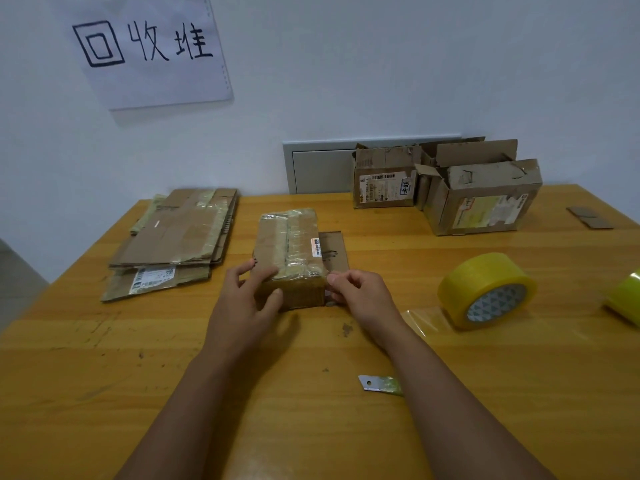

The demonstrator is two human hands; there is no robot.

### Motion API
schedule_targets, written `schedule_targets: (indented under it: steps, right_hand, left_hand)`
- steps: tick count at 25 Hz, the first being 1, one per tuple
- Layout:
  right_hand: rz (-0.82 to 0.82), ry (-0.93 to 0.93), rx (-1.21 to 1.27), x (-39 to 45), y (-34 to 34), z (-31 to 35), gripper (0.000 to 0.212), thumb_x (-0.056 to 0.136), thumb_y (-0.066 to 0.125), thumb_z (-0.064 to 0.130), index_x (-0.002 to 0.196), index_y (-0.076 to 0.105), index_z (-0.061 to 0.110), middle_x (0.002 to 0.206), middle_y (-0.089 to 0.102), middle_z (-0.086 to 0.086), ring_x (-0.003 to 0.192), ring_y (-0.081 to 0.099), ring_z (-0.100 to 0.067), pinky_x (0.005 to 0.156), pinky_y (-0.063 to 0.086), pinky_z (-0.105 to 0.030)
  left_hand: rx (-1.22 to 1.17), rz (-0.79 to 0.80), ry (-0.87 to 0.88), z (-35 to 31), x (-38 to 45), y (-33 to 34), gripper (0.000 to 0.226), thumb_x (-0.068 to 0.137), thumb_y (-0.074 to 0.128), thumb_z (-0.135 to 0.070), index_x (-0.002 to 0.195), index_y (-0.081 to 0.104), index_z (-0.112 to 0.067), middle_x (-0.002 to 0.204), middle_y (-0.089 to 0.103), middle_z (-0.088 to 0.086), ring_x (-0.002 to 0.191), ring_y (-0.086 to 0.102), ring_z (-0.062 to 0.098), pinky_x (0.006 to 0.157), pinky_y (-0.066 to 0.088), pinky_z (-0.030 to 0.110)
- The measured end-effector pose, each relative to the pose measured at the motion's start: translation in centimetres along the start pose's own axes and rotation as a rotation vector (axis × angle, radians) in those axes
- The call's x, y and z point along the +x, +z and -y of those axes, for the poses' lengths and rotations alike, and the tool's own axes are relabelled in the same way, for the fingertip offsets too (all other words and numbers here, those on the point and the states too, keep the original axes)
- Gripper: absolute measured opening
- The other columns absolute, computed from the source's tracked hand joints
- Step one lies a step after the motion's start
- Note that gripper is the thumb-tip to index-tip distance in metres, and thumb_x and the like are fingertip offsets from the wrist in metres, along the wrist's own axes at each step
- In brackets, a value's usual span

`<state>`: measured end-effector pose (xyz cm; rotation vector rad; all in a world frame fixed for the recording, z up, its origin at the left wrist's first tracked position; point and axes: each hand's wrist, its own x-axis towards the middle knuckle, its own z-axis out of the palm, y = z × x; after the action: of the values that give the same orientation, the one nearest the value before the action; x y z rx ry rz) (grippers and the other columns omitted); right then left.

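— Where does the view look from?
— From the person's head, above the near edge of the table (398,244). It faces forward and down, toward the far edge and the wall (346,64).
— How near is it?
— Close. Both forearms come up from the bottom of the frame, and the left hand (242,299) and right hand (363,296) meet at the taped box (291,244) near the centre.
— And how wide?
— Wide-angle: from the table's left edge to its right edge, where a tape roll (623,299) is cut off.
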<state>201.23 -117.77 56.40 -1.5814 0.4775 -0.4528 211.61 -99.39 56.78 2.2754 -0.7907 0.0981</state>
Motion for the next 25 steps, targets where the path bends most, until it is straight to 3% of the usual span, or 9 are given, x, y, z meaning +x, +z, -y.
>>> schedule_targets:
  steps: [2, 4, 7, 10, 13, 18, 25]
  right_hand:
    - [0.017, -0.014, -0.012, 0.1, 0.0, -0.2, 0.017, 0.094, 0.064, 0.020, 0.079, 0.067, 0.013, 0.089, 0.069, 0.003, 0.078, 0.063, 0.000, 0.066, 0.048, -0.013]
    - [0.039, 0.010, 0.003, 0.1, 0.1, -0.4, 0.009, 0.094, 0.063, 0.016, 0.089, 0.066, 0.010, 0.089, 0.069, -0.005, 0.081, 0.065, -0.009, 0.072, 0.055, -0.023]
    - [0.096, 0.041, 0.019, 0.3, 0.6, -0.4, 0.006, 0.095, 0.060, 0.009, 0.094, 0.066, 0.009, 0.097, 0.070, -0.014, 0.090, 0.068, -0.019, 0.087, 0.057, -0.038]
    - [0.123, 0.039, 0.012, 0.2, 0.6, -0.2, 0.012, 0.095, 0.057, 0.007, 0.100, 0.067, 0.010, 0.097, 0.071, -0.006, 0.095, 0.069, -0.015, 0.087, 0.057, -0.033]
    - [0.127, -0.020, -0.116, -0.1, 0.5, -0.3, 0.011, 0.093, 0.063, 0.012, 0.100, 0.070, 0.013, 0.097, 0.072, -0.002, 0.093, 0.069, -0.011, 0.082, 0.056, -0.025]
    - [0.035, -0.072, -0.208, 0.0, 1.1, 0.0, 0.015, 0.094, 0.062, 0.018, 0.084, 0.068, 0.027, 0.089, 0.070, 0.003, 0.087, 0.066, -0.011, 0.079, 0.057, -0.032]
    - [-0.107, -0.105, -0.210, -0.5, 0.8, -0.2, 0.016, 0.093, 0.059, 0.015, 0.087, 0.065, 0.028, 0.089, 0.072, 0.004, 0.087, 0.069, -0.010, 0.080, 0.059, -0.039]
  left_hand:
    - [0.266, -0.097, 0.062, -0.7, 0.3, 0.3, 0.050, 0.085, 0.051, -0.057, 0.123, 0.061, -0.027, 0.143, 0.043, 0.007, 0.133, 0.037, 0.027, 0.103, 0.038, 0.044]
    - [0.385, -0.153, 0.196, -2.0, 0.7, 1.4, 0.053, 0.087, 0.053, -0.054, 0.126, 0.059, -0.019, 0.145, 0.044, 0.011, 0.138, 0.034, 0.030, 0.110, 0.032, 0.048]
    - [0.347, -0.087, 0.296, -3.1, 1.0, 3.2, 0.045, 0.092, 0.060, -0.043, 0.131, 0.058, -0.021, 0.139, 0.054, 0.004, 0.128, 0.050, 0.025, 0.104, 0.041, 0.044]
    - [0.316, -0.133, 0.305, -2.2, 1.2, 3.6, 0.039, 0.093, 0.058, -0.043, 0.126, 0.063, -0.023, 0.130, 0.062, -0.001, 0.118, 0.058, 0.020, 0.099, 0.043, 0.041]
    - [0.294, -0.162, 0.297, -2.1, 1.3, 3.8, 0.047, 0.090, 0.046, -0.052, 0.121, 0.067, -0.024, 0.126, 0.065, -0.002, 0.115, 0.060, 0.018, 0.097, 0.040, 0.038]
    - [0.265, -0.188, 0.286, -2.4, 1.3, 4.2, 0.047, 0.090, 0.044, -0.053, 0.117, 0.068, -0.023, 0.122, 0.066, -0.002, 0.112, 0.060, 0.018, 0.095, 0.037, 0.036]
    - [0.348, -0.299, 0.282, -3.2, 1.3, 5.3, 0.035, 0.089, 0.046, -0.043, 0.103, 0.066, -0.018, 0.103, 0.068, 0.004, 0.095, 0.063, 0.024, 0.087, 0.043, 0.039]
